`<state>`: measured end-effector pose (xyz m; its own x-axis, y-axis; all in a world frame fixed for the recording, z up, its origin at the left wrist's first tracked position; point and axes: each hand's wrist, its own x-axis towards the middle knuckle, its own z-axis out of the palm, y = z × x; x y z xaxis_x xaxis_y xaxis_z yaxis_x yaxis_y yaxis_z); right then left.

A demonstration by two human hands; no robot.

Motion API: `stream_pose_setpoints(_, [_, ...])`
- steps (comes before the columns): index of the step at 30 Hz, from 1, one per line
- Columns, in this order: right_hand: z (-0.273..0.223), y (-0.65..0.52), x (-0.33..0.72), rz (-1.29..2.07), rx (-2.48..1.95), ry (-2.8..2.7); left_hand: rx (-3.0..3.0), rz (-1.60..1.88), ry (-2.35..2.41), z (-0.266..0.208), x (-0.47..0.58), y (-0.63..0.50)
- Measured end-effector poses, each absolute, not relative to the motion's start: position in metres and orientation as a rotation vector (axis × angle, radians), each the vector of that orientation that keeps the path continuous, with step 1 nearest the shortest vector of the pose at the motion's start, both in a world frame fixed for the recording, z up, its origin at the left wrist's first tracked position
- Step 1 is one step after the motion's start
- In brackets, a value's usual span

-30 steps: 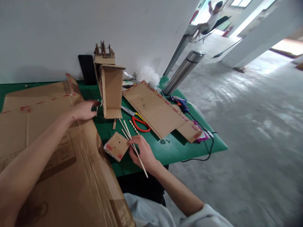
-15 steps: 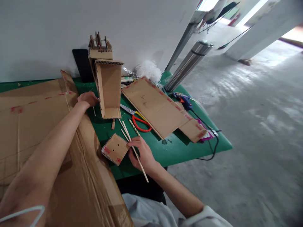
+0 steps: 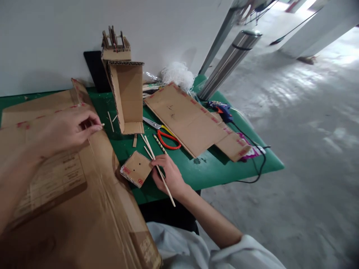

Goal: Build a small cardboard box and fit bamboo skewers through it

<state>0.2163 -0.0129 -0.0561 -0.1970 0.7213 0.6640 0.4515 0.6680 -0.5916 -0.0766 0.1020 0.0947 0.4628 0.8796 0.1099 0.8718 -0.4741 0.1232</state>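
Note:
My left hand (image 3: 80, 127), over the large cardboard box, pinches a short piece of wooden stick (image 3: 103, 124) of which only the pale tip shows. My right hand (image 3: 169, 175) grips a long thin wooden stick (image 3: 167, 188) that slants across its fingers. Its fingertips meet the edge of a small square cardboard block (image 3: 136, 168) with two dark holes. Further thin sticks (image 3: 146, 141) lie just beyond these fingers, beside a patterned pencil (image 3: 159, 144). An upright open cardboard housing (image 3: 130, 97) stands on the green table (image 3: 185, 179), with loose stick bits (image 3: 111, 121) at its left.
The large cardboard box (image 3: 101, 209) covers the left side. Red-and-yellow-handled scissors (image 3: 168, 141), a flat cardboard sheet (image 3: 179, 116), a blue glue gun (image 3: 223, 111) with its cord and a white stringy bundle (image 3: 178, 76) lie rightward. A steel cylinder (image 3: 230, 65) rises at the table's edge.
My left hand has drawn back from beside the cardboard housing, toward me and leftward, now with a short stick piece in its fingertips. My right hand keeps its hold; the view has shifted slightly.

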Motion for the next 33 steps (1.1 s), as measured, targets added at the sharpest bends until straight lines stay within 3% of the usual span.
stream_pose_setpoints(2, [-0.055,-0.014,0.216,0.333,-0.941,-1.837,2.698,0.401,1.254,0.098,-0.063,0.071])
stream_pose_setpoints(7, [-0.054,-0.016,0.215,0.347,-0.975,-1.833,2.996,0.137,0.597,0.070,-0.007,0.041])
stream_pose_setpoints(12, [-0.057,-0.014,0.216,0.350,-0.958,-1.826,2.975,0.087,0.648,0.052,0.011,0.045])
stream_pose_setpoints(33, [-0.052,-0.016,0.216,0.364,-0.941,-1.817,2.908,0.219,0.727,0.055,0.010,0.037])
